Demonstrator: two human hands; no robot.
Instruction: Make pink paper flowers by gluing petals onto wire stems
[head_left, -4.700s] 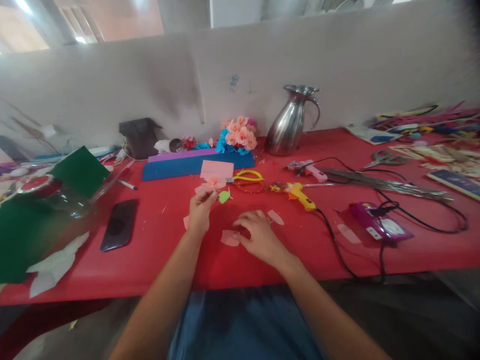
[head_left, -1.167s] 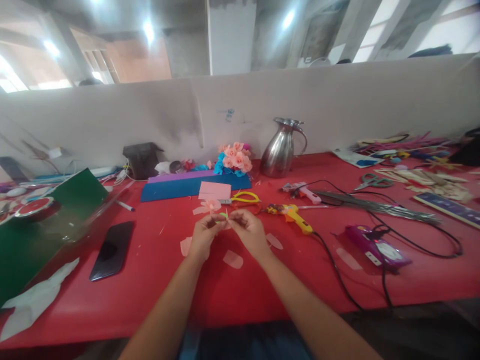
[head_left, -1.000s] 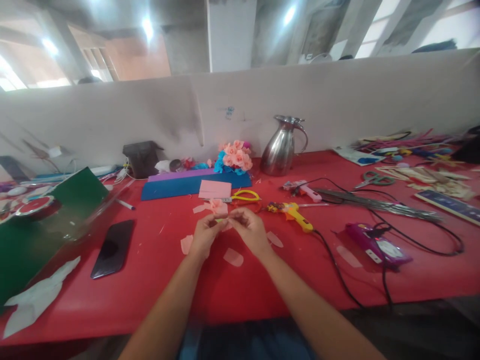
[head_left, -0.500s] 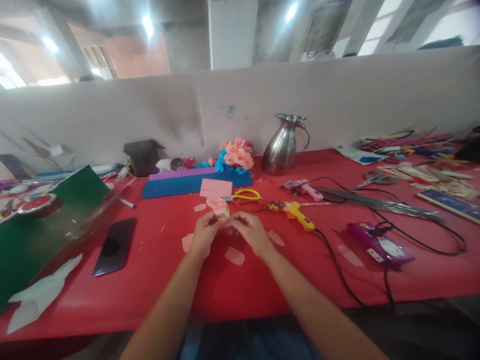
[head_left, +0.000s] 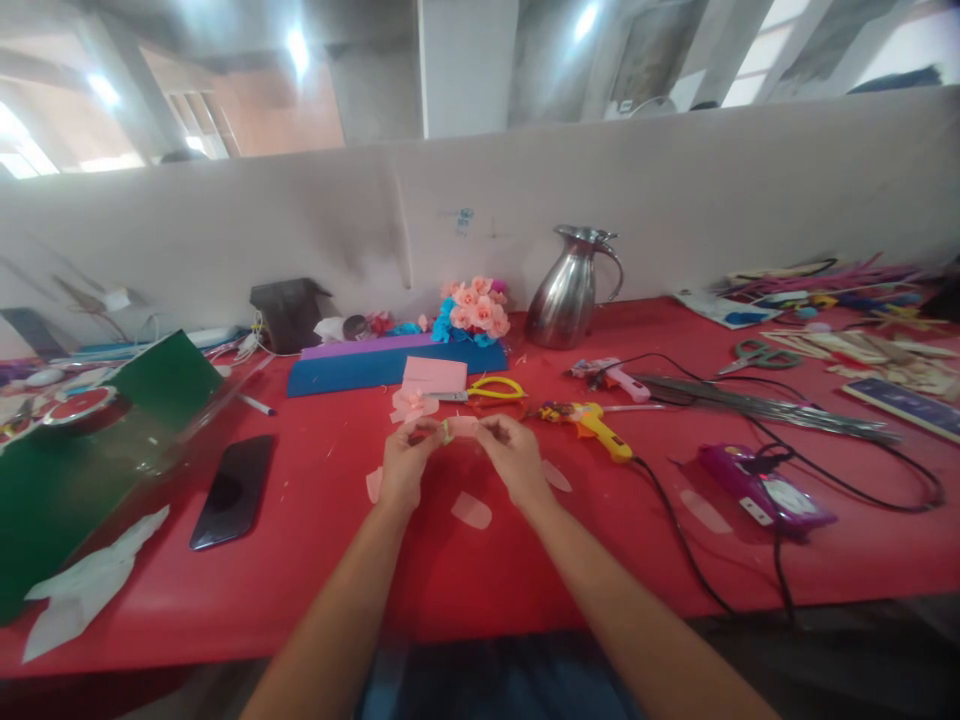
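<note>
My left hand (head_left: 403, 462) and my right hand (head_left: 511, 458) meet over the red table (head_left: 315, 560), fingers pinched. Between their fingertips stretches a small pink paper petal (head_left: 462, 426), with a bit of green (head_left: 445, 433) at its left end. A pink paper flower (head_left: 409, 403) lies just beyond my left hand. Loose pink petal cutouts lie near my wrists: one (head_left: 471, 510) between them, one (head_left: 373, 484) to the left, one (head_left: 558, 476) to the right.
Yellow scissors (head_left: 495, 389) and a yellow glue gun (head_left: 592, 424) with a black cord lie beyond my right hand. A steel jug (head_left: 570, 290), blue foam sheets (head_left: 375, 366), a paper bouquet (head_left: 474, 310), a black phone (head_left: 231, 490), green sheets (head_left: 67, 470) and a purple device (head_left: 765, 486) surround them.
My right hand left the table, where it touched a petal, and joined my left. Over the last second both hands stay pinched together, and the pink flower now lies on the table.
</note>
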